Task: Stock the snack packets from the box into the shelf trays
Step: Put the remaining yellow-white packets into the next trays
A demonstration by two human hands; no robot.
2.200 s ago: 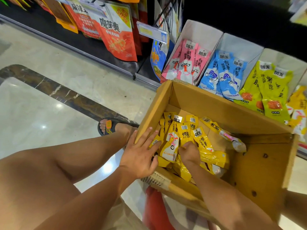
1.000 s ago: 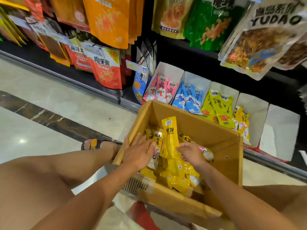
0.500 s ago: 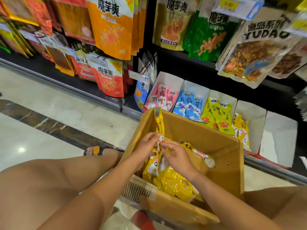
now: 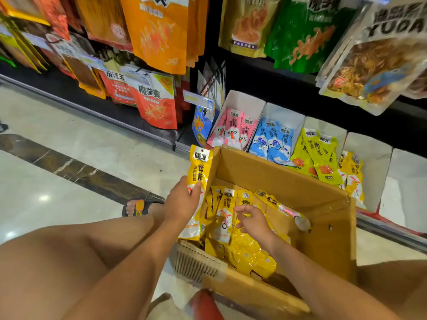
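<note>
Step in hand: retrieval. The left hand (image 4: pixel 182 202) grips one yellow packet (image 4: pixel 199 167), held upright over the left wall of the box (image 4: pixel 277 172). The right hand (image 4: pixel 254 224) hovers just beside it, fingers relaxed and holding nothing, over the loose packets (image 4: pixel 245 252) in the box.

Next move, as judged: carry the held packet forward and right of both hands to the part-filled yellow tray (image 4: pixel 372 162). A bare tray (image 4: pixel 409 185) stands further right.

Polished tile floor (image 4: pixel 69 158) lies left of the hands. Hanging snack bags (image 4: pixel 157 31) fill the shop shelving ahead.
</note>
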